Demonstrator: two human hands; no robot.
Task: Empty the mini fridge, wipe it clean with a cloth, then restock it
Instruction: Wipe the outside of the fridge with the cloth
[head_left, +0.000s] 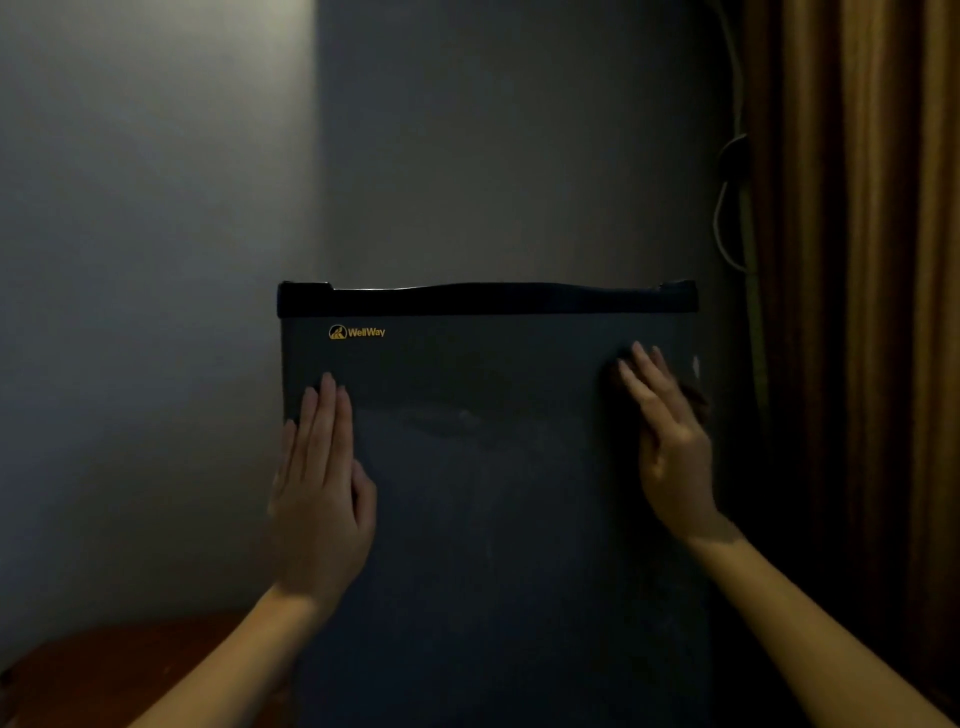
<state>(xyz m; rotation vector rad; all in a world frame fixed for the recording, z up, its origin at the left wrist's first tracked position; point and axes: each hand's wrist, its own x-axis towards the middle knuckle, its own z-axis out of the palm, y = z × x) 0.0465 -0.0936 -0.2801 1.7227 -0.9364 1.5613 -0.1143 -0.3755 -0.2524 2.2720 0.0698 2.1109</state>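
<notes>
The dark mini fridge (488, 467) stands straight ahead with its door closed; a yellow "WellWay" logo sits at the door's upper left, under a black top trim. My left hand (322, 488) lies flat on the left side of the door, fingers straight and pointing up. My right hand (670, 441) lies flat near the door's right edge, fingers spread. Neither hand holds anything. The fridge's inside is hidden, and no cloth is in view.
A grey wall (156, 260) rises behind and to the left of the fridge. A brown curtain (857, 260) hangs close on the right, with a looped cable (730, 208) beside it. A reddish-brown wooden surface (119, 670) shows at the lower left. The room is dim.
</notes>
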